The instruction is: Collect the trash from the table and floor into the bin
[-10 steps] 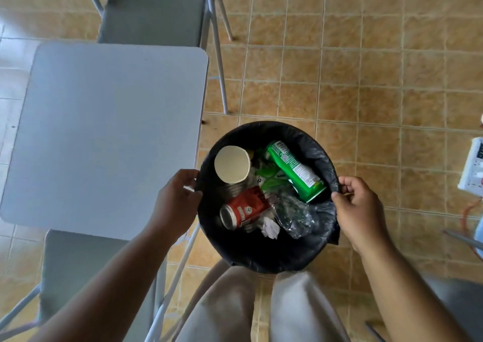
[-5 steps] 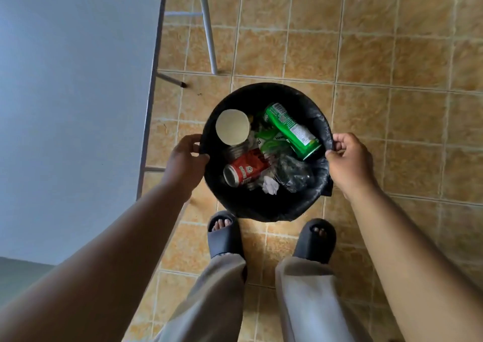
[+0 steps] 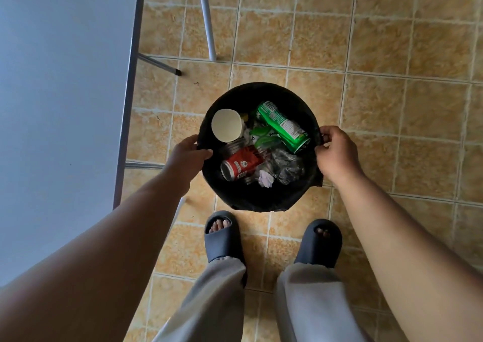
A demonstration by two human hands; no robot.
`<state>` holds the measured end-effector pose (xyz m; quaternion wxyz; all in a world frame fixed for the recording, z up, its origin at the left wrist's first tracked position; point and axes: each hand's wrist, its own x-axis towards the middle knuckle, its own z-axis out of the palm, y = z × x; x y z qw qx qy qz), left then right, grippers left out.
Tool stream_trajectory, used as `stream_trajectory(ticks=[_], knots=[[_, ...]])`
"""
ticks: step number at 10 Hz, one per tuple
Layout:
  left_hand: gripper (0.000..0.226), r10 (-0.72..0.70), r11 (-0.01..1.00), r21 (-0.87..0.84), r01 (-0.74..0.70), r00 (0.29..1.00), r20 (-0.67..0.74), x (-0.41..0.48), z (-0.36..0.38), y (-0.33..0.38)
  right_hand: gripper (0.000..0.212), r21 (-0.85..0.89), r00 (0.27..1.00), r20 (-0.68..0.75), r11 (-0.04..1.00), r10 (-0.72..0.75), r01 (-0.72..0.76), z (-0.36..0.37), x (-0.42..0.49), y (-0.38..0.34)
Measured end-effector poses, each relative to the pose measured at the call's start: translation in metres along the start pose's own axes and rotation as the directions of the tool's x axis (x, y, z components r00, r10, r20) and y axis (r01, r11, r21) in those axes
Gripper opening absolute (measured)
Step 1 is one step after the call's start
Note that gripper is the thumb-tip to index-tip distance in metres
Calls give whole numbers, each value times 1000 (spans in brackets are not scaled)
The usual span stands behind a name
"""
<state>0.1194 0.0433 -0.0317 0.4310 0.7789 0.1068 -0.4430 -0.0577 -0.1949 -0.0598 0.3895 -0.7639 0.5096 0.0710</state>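
Our left hand (image 3: 187, 156) grips the near-left rim of the bin (image 3: 251, 198), with the thumb hooked over the edge and the fingers wrapped outside. Our right hand (image 3: 333, 149) is curled around the opposite rim, pinching the black liner along with it. The bin sits low between our hands, over the tiled floor (image 3: 392, 106), just ahead of our slippers (image 3: 222, 234) and beside the grey table (image 3: 60, 106). We cannot tell whether its base touches the tiles.

Inside lie a paper cup (image 3: 226, 129), a green tube (image 3: 283, 127), a red can (image 3: 240, 165), crumpled clear plastic (image 3: 286, 165) and a wad of paper (image 3: 266, 179).

We judge the load to be light, since it is all empty packaging. The bin should lift easily, but the pieces will shift and rattle if we tilt it. The liner looks thin and slick and could slide off the rim. So we take hold of the stiff rim itself, at two opposite points, trapping the liner under our fingers and keeping the bin level.
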Motion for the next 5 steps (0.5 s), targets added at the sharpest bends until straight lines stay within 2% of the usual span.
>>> stream_trajectory(ticks=[3, 4, 5], knots=[[35, -14, 998, -60, 11, 999, -39, 4, 6, -8, 35, -67, 998, 2, 996, -56, 56, 4, 0, 1], [42, -17, 998, 56, 22, 996, -89, -3, 6, -5, 38, -113, 999, 30, 992, -44, 47, -5, -9, -6], [66, -16, 973, 226, 50, 989, -147, -17, 0, 5, 40, -177, 998, 53, 984, -27, 36, -20, -24, -18]])
